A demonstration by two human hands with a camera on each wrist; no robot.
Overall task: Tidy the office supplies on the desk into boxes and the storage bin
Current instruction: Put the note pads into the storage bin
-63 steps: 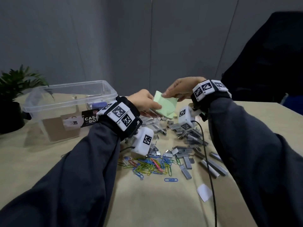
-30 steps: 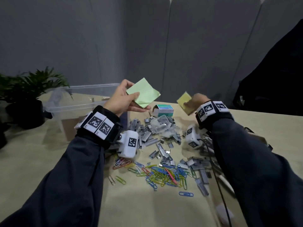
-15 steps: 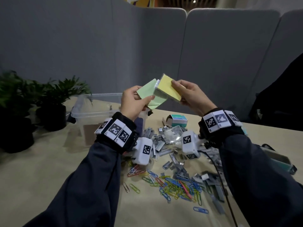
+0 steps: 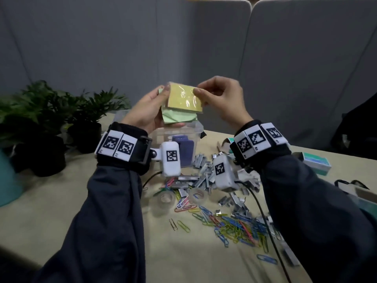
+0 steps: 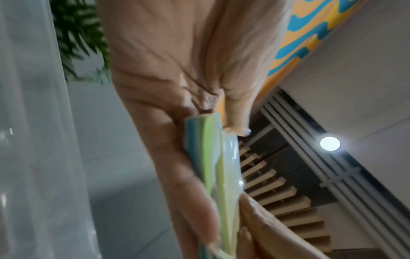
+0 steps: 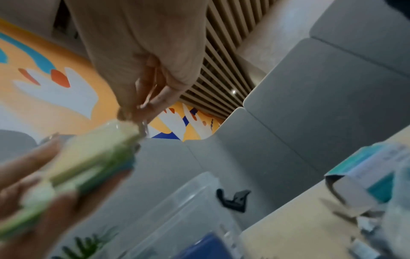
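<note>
The left hand [image 4: 147, 111], which a second ago held only the green sticky-note pad [image 4: 177, 117], now cradles it with the yellow wrapped pad [image 4: 185, 98] laid on top. The right hand [image 4: 222, 101] pinches the yellow pad's upper right corner, squaring the stack. Both pads are held above the clear storage bin [image 4: 191, 133], so dropping them in together looks next.

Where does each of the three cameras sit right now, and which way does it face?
Head: on the head, facing forward and down at the desk; both sleeves, left hand and right hand show, holding the sticky-note stack.
Left wrist: looks up along the left palm at ceiling; right fingertips enter.
Right wrist: looks up along the right hand toward mural and partitions; left fingers enter.
All three share the stack; head and right wrist share the storage bin.
</note>
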